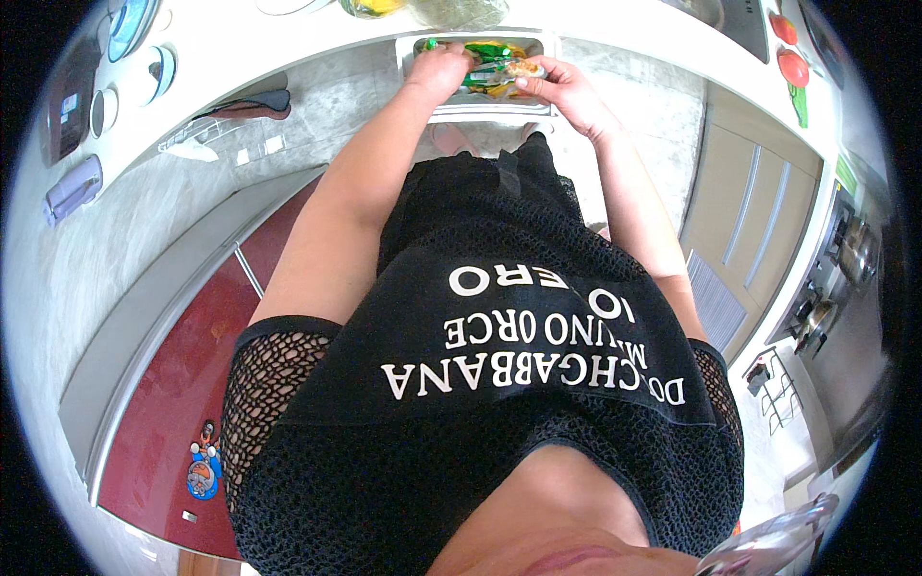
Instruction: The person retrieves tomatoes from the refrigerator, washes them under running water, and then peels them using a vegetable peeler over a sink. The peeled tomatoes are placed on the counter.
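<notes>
In front of me an open drawer [497, 109] juts out from under the white counter, holding several green and yellow packets [488, 52]. My left hand [441, 70] reaches down into its left side, fingers bent against the packets. Those fingertips are partly hidden, so whether they grip one is unclear. Over the drawer's right side, my right hand [565, 90] pinches a small clear packet [526, 68] with orange-and-white contents between thumb and fingers.
On the white counter [346, 43] sit a clear plastic bag [461, 11], tomatoes [792, 67] and a green vegetable [797, 106]. A stove with metal pots [857, 252] stands at right. At left are a mug [104, 113], a lilac pitcher [74, 189] and a red refrigerator [166, 403].
</notes>
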Available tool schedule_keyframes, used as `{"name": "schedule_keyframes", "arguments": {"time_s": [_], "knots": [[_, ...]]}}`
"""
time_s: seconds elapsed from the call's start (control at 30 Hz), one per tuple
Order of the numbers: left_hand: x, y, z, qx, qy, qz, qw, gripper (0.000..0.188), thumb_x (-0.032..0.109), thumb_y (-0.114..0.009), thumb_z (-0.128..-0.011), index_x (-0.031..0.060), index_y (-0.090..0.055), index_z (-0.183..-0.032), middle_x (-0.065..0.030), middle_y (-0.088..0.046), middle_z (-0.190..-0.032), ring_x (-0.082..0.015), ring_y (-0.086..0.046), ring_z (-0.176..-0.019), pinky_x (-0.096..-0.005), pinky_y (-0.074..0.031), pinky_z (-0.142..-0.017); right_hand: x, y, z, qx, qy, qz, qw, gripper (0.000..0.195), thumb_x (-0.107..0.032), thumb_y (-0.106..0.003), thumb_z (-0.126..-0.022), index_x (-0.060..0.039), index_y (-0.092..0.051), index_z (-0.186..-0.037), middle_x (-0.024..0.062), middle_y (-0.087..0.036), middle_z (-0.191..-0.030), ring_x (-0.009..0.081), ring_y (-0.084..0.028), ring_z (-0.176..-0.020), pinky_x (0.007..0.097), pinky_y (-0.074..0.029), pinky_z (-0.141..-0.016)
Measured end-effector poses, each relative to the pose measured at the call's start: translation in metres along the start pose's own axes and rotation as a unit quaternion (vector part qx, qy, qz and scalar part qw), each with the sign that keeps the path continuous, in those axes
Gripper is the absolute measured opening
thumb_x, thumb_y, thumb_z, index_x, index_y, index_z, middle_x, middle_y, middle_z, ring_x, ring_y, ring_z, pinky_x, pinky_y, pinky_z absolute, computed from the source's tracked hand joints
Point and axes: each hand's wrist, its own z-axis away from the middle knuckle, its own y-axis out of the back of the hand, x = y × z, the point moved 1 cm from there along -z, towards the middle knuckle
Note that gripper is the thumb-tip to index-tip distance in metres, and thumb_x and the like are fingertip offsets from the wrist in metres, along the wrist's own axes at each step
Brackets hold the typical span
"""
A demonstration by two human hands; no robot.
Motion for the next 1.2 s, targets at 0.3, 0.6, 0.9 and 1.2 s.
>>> {"name": "schedule_keyframes", "arguments": {"time_s": [0.3,0.6,0.9,1.2], "knots": [[-0.018,-0.047,-0.009,0.041,0.014,0.178,0.983,0.029,0.027,-0.042,-0.09,0.0137,-0.063,-0.105,-0.0129,-0.06,-0.112,-0.0293,-0.059,-0.1,-0.0403,-0.046,-0.085,-0.013,-0.003,0.003,0.007,0.012,0.044,0.999,0.024,-0.02,-0.066,-0.084,-0.0073,-0.063,-0.104,0.0002,-0.065,-0.092,0.0086,-0.059,-0.087,0.0232,-0.047,-0.078],[-0.021,-0.041,0.003,0.015,0.04,0.11,0.993,0.036,0.016,-0.038,-0.09,0.0192,-0.054,-0.122,-0.0154,-0.052,-0.124,-0.0308,-0.052,-0.112,-0.0454,-0.042,-0.093,-0.006,-0.006,-0.004,0.038,0.033,0.03,0.998,0.023,-0.015,-0.066,-0.084,-0.008,-0.063,-0.105,0.001,-0.064,-0.09,0.0089,-0.058,-0.081,0.0236,-0.047,-0.074],[-0.013,-0.03,0.009,0.075,0.003,0.165,0.983,0.024,0.008,-0.046,-0.082,0.0096,-0.065,-0.096,-0.0158,-0.062,-0.097,-0.0316,-0.061,-0.089,-0.0413,-0.049,-0.077,-0.043,0.017,0.005,0.068,0.045,-0.262,0.962,0.025,-0.015,-0.056,-0.09,-0.0067,-0.055,-0.114,0.0045,-0.064,-0.094,0.0022,-0.038,-0.057,0.0182,-0.035,-0.052],[0.02,0.009,0.007,0.182,0.021,0.263,0.947,0.018,0.011,-0.054,-0.084,0.0055,-0.061,-0.1,-0.0186,-0.062,-0.089,-0.0363,-0.059,-0.081,-0.0447,-0.048,-0.072,-0.081,0.096,-0.01,0.035,0.142,-0.404,0.903,0.026,-0.01,-0.046,-0.095,-0.0038,-0.049,-0.119,0.0097,-0.06,-0.108,0.004,-0.037,-0.059,0.0172,-0.035,-0.054]]}}
